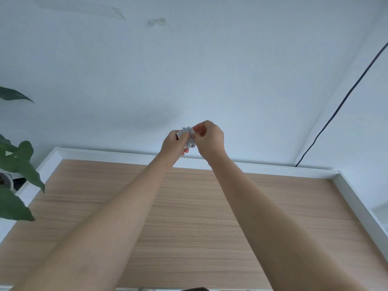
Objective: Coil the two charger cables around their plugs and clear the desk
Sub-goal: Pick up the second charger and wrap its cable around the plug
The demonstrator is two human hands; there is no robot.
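Note:
Both arms reach far forward over the wooden desk. My left hand grips a white charger plug wound with several turns of white cable. My right hand pinches the cable against the right side of that bundle. The bundle is held in the air near the desk's back edge, in front of the white wall. My fingers hide most of the plug. I see no other charger or cable on the desk.
A white raised rim borders the desk at the back and right. A potted plant with large green leaves stands at the left edge. A dark cord runs down the wall at the right corner.

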